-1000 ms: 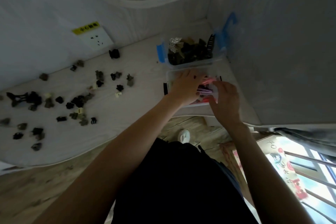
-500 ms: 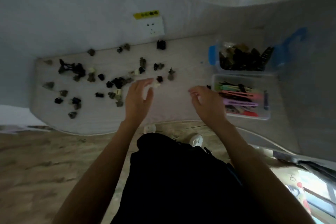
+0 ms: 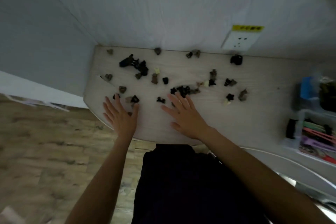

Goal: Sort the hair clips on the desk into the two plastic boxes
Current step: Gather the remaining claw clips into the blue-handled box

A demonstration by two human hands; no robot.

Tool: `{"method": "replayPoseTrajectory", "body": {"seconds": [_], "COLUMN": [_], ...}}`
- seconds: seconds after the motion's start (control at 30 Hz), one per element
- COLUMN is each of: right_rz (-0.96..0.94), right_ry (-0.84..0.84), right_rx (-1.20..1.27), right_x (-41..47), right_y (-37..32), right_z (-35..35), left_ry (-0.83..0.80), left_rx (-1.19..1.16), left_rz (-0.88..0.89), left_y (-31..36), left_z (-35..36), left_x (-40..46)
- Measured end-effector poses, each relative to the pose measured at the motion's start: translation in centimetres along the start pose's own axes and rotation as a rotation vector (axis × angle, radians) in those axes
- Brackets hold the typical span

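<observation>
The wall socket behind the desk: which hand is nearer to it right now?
Right. The right hand lies flat mid-desk, below and left of the wall socket. The left hand lies further left, near the desk's left front edge.

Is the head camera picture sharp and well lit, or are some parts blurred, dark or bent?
Head view: dim overall; the small hair clips on the desk read as dark blobs. The two boxes at the right edge are smeared by blur, the floor too. The wide lens bends the desk's edge. Both hands, left hand and right hand, are fairly sharp.
</observation>
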State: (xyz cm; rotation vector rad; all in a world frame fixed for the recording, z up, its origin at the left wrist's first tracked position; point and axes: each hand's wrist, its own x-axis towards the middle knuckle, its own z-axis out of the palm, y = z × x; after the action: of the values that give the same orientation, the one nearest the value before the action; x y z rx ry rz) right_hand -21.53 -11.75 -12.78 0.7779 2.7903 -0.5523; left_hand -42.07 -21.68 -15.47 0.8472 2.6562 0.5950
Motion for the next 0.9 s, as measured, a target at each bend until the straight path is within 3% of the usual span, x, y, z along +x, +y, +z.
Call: {"method": "replayPoseTrajectory", "body": {"seconds": [0.43, 0.5, 0.57, 0.67, 0.77, 0.9], "right_rz": [0.323, 0.335, 0.330, 0.282, 0.260, 0.264], "right_ry": [0.120, 0.179, 0.304, 0.440, 0.389, 0.198], "right_rx": [0.032, 0.046, 0.074, 0.157, 0.275, 0.403], "right_x": [3.6, 3.8, 4.3, 6.6, 10.2, 14.2], "right_y": [0.7, 0.8, 1.0, 1.4, 1.3, 0.3], "right_z": [-0.6, -1.3, -2.3, -4.1, -5.9, -6.2], "left_ry": [-0.373, -0.370, -0.261, 0.009, 0.200, 0.063], "left_rx": [-0.214, -0.245, -0.297, -0.292, -0.226, -0.324], "left_rz": [0.584, 0.635, 0.653, 0.509, 0.267, 0.016], "left_y": [6.3, 6.9, 6.7, 4.7, 2.1, 1.0], "left_z": [3.2, 2.9, 1.8, -0.4, -2.1, -2.6], "left_x": [4.0, 3.9, 4.4, 6.3, 8.8, 11.5]}}
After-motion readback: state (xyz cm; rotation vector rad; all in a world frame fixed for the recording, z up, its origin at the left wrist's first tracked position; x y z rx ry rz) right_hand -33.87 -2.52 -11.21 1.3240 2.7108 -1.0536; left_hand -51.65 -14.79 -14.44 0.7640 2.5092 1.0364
